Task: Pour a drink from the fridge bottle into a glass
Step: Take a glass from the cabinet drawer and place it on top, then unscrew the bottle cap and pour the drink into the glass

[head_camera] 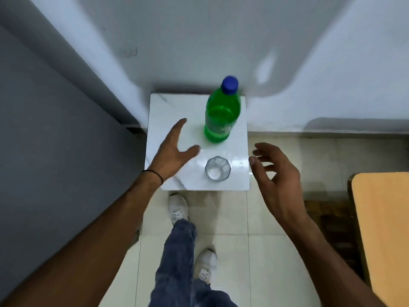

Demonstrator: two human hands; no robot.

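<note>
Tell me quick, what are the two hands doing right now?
Left hand: open, fingers spread above the white table, holding nothing.
Right hand: open, fingers loosely curled beside the table, holding nothing.

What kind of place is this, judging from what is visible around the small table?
Probably a room in a home, not certain. Pale glossy floor tiles, a small white marble-look table against a plain wall, and an orange-topped piece of furniture at the right suggest it.
</note>
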